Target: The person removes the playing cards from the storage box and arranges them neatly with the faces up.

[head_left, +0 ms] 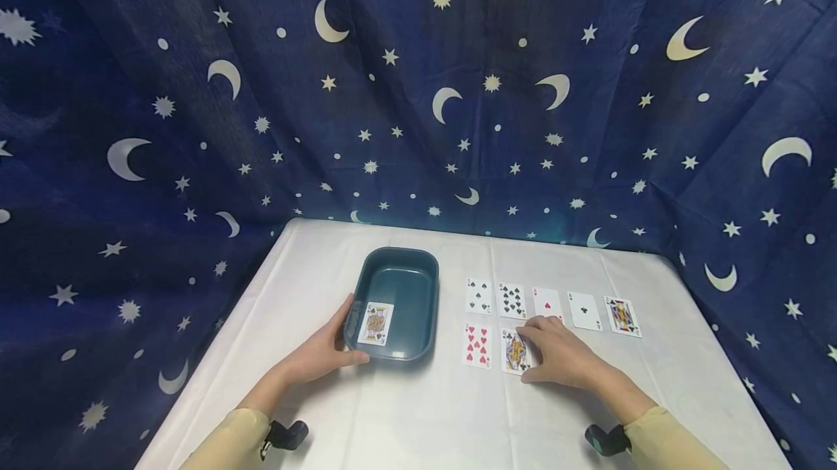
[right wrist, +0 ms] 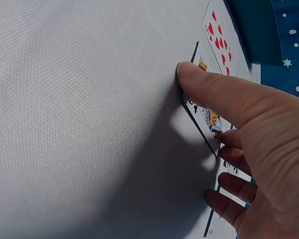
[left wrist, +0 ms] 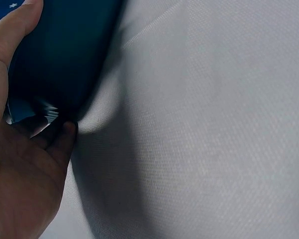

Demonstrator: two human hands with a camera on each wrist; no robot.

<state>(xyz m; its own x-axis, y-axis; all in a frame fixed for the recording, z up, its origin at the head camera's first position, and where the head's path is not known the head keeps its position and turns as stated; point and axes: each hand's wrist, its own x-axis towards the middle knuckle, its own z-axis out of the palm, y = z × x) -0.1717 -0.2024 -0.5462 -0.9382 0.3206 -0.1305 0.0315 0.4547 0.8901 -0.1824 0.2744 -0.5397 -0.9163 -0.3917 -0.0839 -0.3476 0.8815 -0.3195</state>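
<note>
My left hand (head_left: pixel 315 354) grips the near left corner of a dark teal tray (head_left: pixel 428 310); in the left wrist view its fingers and thumb lie about the tray's wall. Inside the tray a face card (head_left: pixel 376 324) lies face up. My right hand (head_left: pixel 564 354) pinches a face card of clubs (head_left: pixel 514 351) in the near row, thumb at its near edge and fingers toward its far right side. The right wrist view shows the thumb over one edge of this playing card (right wrist: pixel 213 118), with part of it hidden by the hand.
Left of the pinched card lies a hearts card (head_left: pixel 476 346). The far row holds several face-up cards: two spades cards (head_left: pixel 479 296), an ace of hearts (head_left: pixel 547 301), an ace of clubs (head_left: pixel 585 311) and a face card (head_left: pixel 623 316). A star-patterned curtain (head_left: pixel 418 92) surrounds the white-covered table (head_left: pixel 418 419).
</note>
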